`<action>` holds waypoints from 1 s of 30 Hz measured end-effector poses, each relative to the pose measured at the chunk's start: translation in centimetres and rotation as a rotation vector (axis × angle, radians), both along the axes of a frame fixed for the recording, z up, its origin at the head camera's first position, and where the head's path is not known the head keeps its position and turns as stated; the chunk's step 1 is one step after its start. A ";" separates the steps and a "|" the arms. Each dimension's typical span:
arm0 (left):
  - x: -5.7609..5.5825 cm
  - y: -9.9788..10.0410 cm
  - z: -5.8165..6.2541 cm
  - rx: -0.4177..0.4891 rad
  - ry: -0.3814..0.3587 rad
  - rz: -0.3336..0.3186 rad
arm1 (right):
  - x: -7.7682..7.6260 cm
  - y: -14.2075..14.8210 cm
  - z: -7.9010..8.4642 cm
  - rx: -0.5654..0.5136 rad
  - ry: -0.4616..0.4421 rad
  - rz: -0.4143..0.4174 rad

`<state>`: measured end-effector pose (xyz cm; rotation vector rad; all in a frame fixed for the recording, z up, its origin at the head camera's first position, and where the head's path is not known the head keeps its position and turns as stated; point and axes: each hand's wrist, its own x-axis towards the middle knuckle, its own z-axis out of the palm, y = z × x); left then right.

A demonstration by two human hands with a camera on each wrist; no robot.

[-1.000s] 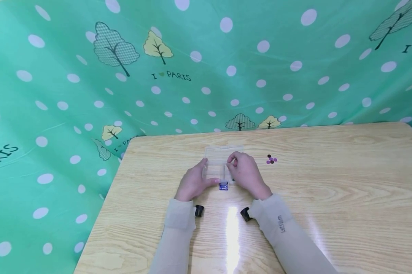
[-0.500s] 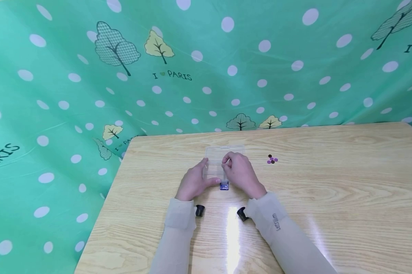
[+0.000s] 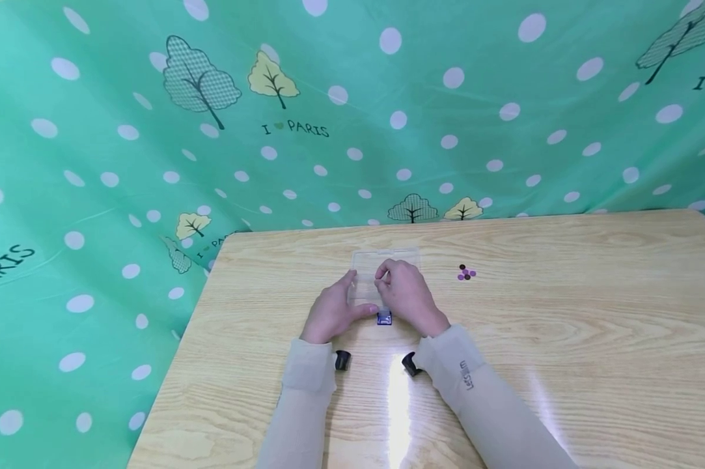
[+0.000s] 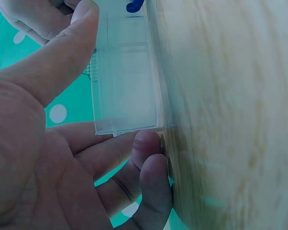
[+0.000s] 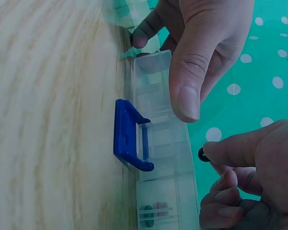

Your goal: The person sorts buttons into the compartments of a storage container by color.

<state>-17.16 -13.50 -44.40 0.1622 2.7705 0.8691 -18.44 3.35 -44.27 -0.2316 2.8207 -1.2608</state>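
A clear plastic compartment box [image 3: 364,262] lies on the table with its lid raised open towards the back. Its blue latch [image 5: 125,134] hangs at the front. My left hand [image 3: 331,311] grips the box's left end, thumb along the front and fingers round the side. Above the middle of the box, my right hand [image 3: 407,293] pinches a small dark button-like disc [image 5: 202,155] between thumb and finger. Through the wall in the right wrist view, a dark green disc [image 5: 147,216] and a reddish disc [image 5: 161,209] show in an end compartment.
Several small purple and dark discs [image 3: 466,273] lie on the wooden table [image 3: 563,312] to the right of the box. A green patterned cloth [image 3: 352,124] hangs behind the table. Black wrist devices [image 3: 343,360] stick out from both sleeves.
My right hand has moved left across the box, from its right part to about the middle. The left hand has kept its grip, and the box and loose discs have stayed put.
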 end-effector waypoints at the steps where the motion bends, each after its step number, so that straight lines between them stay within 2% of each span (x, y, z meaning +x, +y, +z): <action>1: 0.0 0.0 0.0 0.000 0.000 -0.001 | 0.0 0.0 0.0 0.003 -0.001 -0.002; 17: 0.0 0.0 -0.1 0.003 0.006 -0.005 | 0.2 0.1 0.1 -0.001 -0.016 -0.013; 30: 0.0 0.1 -0.1 0.004 0.000 0.000 | 0.5 1.6 0.8 -0.034 -0.010 -0.027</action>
